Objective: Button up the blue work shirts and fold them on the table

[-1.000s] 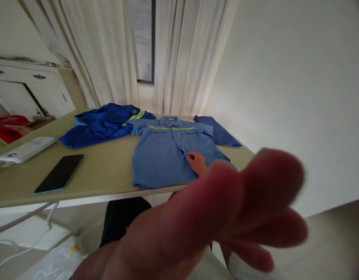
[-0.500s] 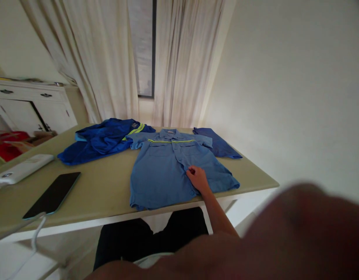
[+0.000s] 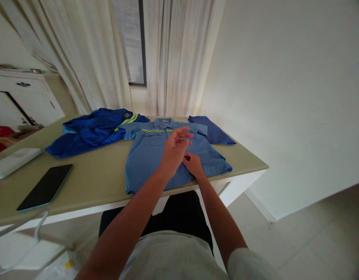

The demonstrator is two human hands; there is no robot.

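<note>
A light blue short-sleeved work shirt [image 3: 147, 159] with a yellow stripe across the chest lies spread, front up, its collar away from me. My right hand [image 3: 193, 164] pinches the shirt's front edge, low on the button band. My left hand [image 3: 176, 147] is in front of the shirt's middle in this view, just left of my right hand. Its fingers are parted and slightly bent, with nothing in them. The left hand hides part of the chest and buttons; whether it touches the cloth I cannot tell.
A rumpled bright blue garment [image 3: 92, 130] with yellow-green bands lies left of the shirt, and a folded dark blue garment [image 3: 213, 130] behind its right side. A phone [image 3: 45, 187] and a white device [image 3: 16, 161] with a cable are on the table [image 3: 92, 177] at left. A wall stands right.
A large blurred limb close to the camera at lower right is gone. My left hand now appears over the shirt. My right hand keeps its pinch. The view has shifted slightly.
</note>
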